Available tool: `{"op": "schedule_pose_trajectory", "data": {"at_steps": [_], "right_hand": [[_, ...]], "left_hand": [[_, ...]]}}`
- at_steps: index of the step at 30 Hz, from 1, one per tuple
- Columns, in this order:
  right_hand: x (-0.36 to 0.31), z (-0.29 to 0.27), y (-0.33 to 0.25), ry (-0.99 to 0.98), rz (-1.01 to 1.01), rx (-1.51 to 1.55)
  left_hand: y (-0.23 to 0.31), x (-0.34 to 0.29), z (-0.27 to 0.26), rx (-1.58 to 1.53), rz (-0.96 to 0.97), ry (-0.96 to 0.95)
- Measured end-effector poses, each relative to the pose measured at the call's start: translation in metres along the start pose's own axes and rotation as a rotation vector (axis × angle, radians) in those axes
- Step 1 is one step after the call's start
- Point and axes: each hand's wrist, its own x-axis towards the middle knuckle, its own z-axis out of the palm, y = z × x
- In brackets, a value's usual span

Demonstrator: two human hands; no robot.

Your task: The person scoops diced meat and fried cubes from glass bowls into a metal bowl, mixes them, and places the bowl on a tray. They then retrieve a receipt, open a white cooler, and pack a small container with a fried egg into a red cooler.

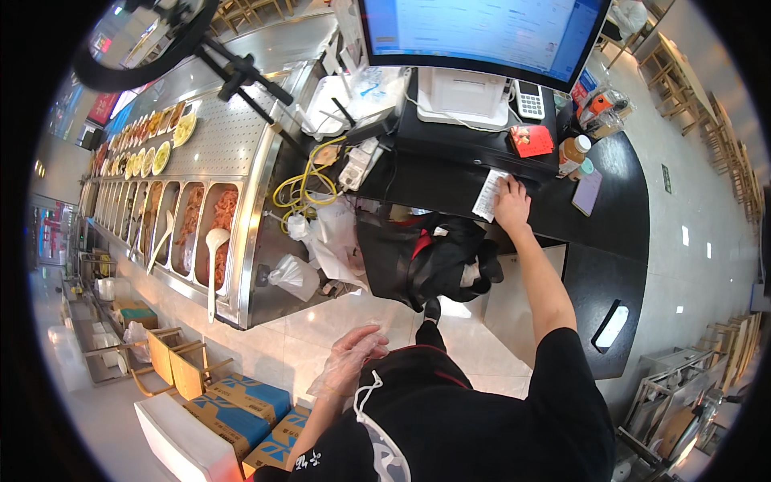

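My right hand (511,206) reaches over the black counter (610,213), its fingers closed on the edge of a white printed receipt (488,195). The slip lies in front of a black cash drawer (450,145) below the monitor. My left hand (353,359), in a clear plastic glove, hangs in front of my body, apart from the counter. Its fingers are loosely bent and nothing shows in them. Below the counter edge, near the receipt, is a bundle of black bags or cloth (434,261) with a red part.
A monitor (490,32), card terminal (530,101), red packets (532,140), brown bottle (573,153) and purple phone (587,191) stand around the counter. At left is a steel food bar (241,273) with meat trays and a white ladle (214,249). Cartons (241,402) stand lower left.
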Motion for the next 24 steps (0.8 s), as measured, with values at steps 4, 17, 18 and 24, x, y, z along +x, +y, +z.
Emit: {"op": "schedule_pose_trajectory", "data": {"at_steps": [4,17,18,24], "right_hand": [[-0.010,-0.012,-0.010,0.116,0.082,0.050],[-0.031,-0.007,-0.027,-0.162,0.072,-0.041],[-0.027,-0.004,-0.024,-0.157,0.066,-0.060],[-0.012,-0.010,0.001,-0.071,-0.019,-0.103]], "left_hand": [[-0.016,-0.020,-0.051,-0.080,0.069,0.041],[-0.060,-0.053,-0.123,-0.222,0.184,0.222],[-0.062,-0.053,-0.119,-0.263,0.199,0.223],[-0.067,-0.046,-0.095,-0.273,0.176,0.238]]}}
